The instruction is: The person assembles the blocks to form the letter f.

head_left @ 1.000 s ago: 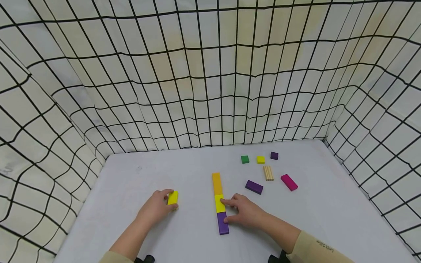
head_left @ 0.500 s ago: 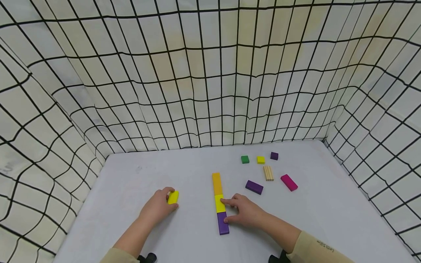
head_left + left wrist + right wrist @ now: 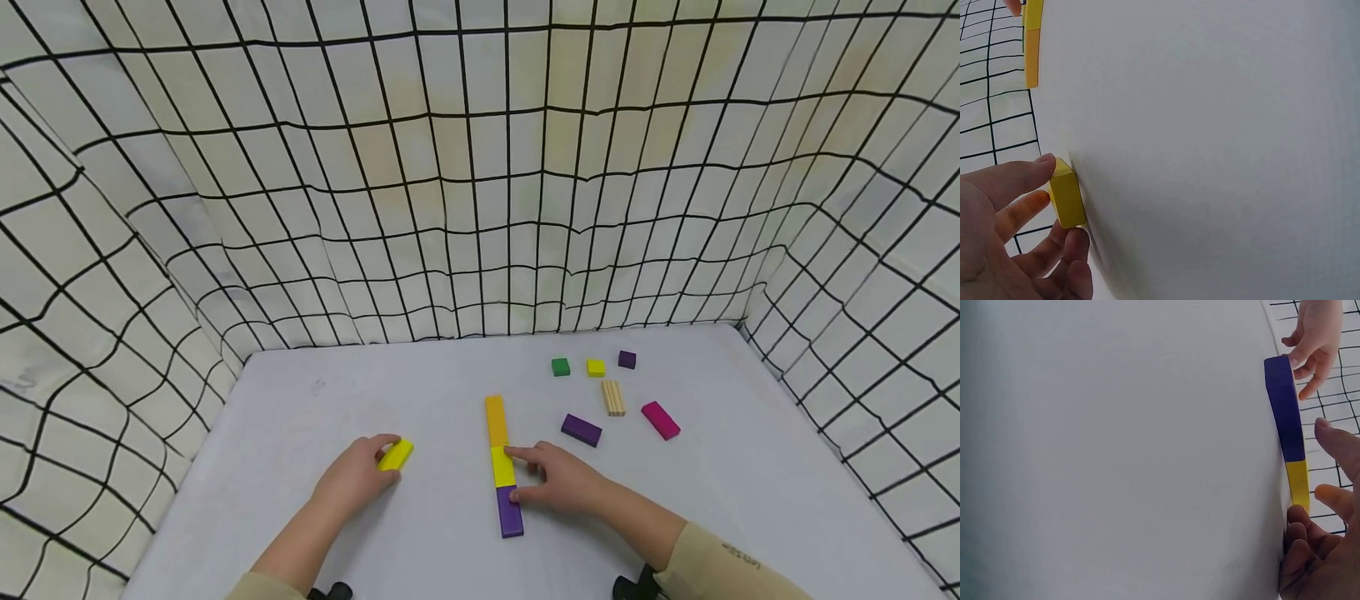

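Observation:
On the left, my left hand [image 3: 357, 475] pinches a yellow block [image 3: 397, 455] between thumb and fingers. In the left wrist view this yellow block [image 3: 1067, 195] is close to the white surface; whether it touches it I cannot tell. A straight row stands at the middle: an orange block [image 3: 497, 421] at the far end, a yellow block [image 3: 502, 467] in between and a purple block [image 3: 510, 518] nearest. Right of it is my right hand [image 3: 562, 481], index finger extended to the row's yellow block, thumb at the purple block's edge. The right wrist view shows its other fingers bent.
Loose blocks lie at the right: a dark purple block [image 3: 581, 430], a pink block [image 3: 661, 420] and a bundle of wooden sticks [image 3: 612, 398]. Behind them sit small green [image 3: 560, 367], yellow [image 3: 596, 367] and purple [image 3: 627, 359] cubes. Black netting [image 3: 480, 183] encloses the white table [image 3: 360, 379].
The yellow block in my left hand has turned from nearly upright in the head view to leaning right. My right hand stays by the row, its index finger shifted slightly. The other blocks have not moved.

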Demonstrator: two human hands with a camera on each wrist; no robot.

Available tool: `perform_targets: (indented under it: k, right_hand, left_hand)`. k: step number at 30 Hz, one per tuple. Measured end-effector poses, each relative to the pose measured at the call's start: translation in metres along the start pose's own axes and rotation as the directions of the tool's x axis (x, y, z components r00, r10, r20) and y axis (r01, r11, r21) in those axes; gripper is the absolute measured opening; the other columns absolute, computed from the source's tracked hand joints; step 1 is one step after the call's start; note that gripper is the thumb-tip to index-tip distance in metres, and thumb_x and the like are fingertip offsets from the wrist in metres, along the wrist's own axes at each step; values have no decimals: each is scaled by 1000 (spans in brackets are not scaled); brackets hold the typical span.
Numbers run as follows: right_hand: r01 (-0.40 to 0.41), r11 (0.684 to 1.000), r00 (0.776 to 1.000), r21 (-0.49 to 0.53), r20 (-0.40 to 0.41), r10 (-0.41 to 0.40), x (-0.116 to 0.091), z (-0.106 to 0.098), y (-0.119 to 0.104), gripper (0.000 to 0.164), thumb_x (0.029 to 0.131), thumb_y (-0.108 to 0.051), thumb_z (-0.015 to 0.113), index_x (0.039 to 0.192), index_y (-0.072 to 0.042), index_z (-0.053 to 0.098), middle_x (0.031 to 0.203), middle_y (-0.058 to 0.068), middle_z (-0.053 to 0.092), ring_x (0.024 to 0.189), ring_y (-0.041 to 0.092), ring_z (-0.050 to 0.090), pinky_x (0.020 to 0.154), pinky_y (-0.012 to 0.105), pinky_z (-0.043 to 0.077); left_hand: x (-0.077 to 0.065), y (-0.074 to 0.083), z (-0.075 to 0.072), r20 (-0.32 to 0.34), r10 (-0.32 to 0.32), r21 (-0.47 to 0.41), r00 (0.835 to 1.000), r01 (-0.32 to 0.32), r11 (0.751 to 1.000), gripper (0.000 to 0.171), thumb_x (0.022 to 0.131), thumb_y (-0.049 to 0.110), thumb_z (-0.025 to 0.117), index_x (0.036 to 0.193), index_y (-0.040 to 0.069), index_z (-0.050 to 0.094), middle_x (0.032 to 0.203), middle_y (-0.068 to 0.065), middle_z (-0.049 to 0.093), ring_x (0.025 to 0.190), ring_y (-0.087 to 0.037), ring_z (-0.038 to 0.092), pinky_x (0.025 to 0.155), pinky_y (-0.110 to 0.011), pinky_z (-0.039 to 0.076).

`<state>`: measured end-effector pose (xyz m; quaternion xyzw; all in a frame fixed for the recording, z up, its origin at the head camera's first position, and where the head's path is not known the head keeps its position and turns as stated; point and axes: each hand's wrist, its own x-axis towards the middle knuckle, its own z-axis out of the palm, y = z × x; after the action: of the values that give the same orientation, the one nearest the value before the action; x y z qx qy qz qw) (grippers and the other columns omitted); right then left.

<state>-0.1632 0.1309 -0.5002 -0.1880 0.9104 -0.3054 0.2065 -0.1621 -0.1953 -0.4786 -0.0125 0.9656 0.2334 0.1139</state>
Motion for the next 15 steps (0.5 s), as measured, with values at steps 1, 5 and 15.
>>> perform_targets:
  k: [1,5,15]
  right_hand:
    - [-5,1000,1000,-3,0,5,1,0,0,68,84,-50,75,146,-30,52,92,-5,51,83,13,48,69,28,42]
    - [-18,1000,1000,-10,-9,18,5,-1,-2,69,84,-48,75,146,-28,51,87,-3,50,81,14,47,67,29,39]
    - [-23,999,1000,-50,-17,22,9,0,-2,67,85,-41,77,145,-26,53,84,-2,49,79,14,46,65,28,37]
  left_hand:
    - [0,-1,0,4,1,-5,1000,-1,1000,56,83,16,79,135,11,60,113,-13,63,95,-25,61,86,-48,50]
    - [-2,-2,-2,9,12,1,1000,-12,1000,54,83,14,78,135,12,61,113,-13,64,96,-26,61,86,-49,50]
    - [0,-3,-5,-6,37,36,999,-37,999,50,83,7,72,131,14,65,113,-13,64,100,-29,62,88,-50,51]
